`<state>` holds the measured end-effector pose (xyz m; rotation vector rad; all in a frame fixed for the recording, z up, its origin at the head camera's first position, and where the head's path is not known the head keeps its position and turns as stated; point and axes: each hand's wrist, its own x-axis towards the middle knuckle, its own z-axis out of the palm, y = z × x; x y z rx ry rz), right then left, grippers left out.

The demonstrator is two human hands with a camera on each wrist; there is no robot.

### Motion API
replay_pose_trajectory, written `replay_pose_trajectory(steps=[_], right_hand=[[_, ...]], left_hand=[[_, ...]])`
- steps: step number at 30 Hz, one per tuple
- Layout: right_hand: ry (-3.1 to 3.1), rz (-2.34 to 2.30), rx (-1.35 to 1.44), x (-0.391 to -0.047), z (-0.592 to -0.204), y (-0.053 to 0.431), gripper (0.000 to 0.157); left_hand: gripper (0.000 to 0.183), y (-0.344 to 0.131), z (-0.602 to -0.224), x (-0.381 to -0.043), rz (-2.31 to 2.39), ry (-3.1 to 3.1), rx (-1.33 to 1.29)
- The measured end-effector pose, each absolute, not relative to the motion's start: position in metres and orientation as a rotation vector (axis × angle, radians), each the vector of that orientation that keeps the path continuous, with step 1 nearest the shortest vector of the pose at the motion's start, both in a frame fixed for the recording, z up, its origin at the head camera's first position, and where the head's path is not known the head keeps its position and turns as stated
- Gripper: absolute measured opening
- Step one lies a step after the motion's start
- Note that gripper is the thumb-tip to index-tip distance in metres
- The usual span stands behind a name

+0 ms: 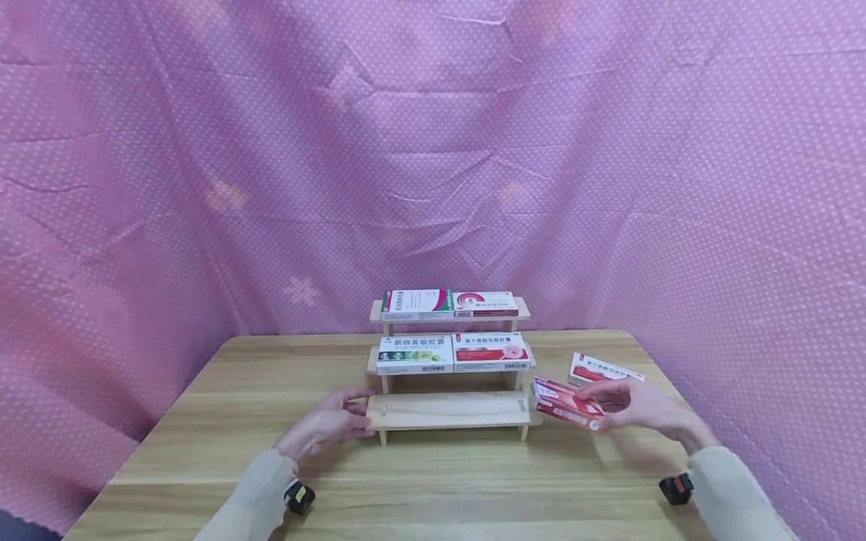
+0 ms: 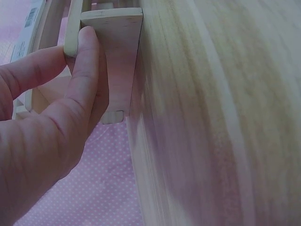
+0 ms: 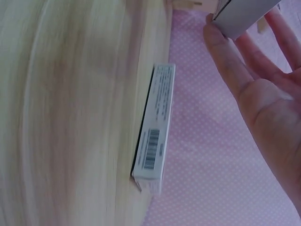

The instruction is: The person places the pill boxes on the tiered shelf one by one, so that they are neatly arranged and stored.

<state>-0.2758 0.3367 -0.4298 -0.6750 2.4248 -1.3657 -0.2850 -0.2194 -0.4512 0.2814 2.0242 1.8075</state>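
In the head view my right hand holds a red and white medicine box just off the right end of the bottom tier of a wooden stepped rack. The right wrist view shows only a pale end of this held box, gripped by the fingers. My left hand pinches the left end of the bottom tier; in the left wrist view the thumb and fingers of this hand lie on either side of the board. Another white and red medicine box lies on the table behind my right hand.
Two medicine boxes, one green-edged and one with red arcs, lie on the top tier. The middle tier bears a green and white box and a red and white box. A pink dotted cloth hangs behind the wooden table.
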Motion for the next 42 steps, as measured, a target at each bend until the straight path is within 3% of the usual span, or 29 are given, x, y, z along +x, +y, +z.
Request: replay_pose_trajectory(steps=[42], right_hand=[[2.454, -1.344, -0.695, -0.287, -0.434, 0.211, 0.060]], left_hand=[[0.075, -0.220, -0.451, -0.283, 1.811, 2.028, 0.245]])
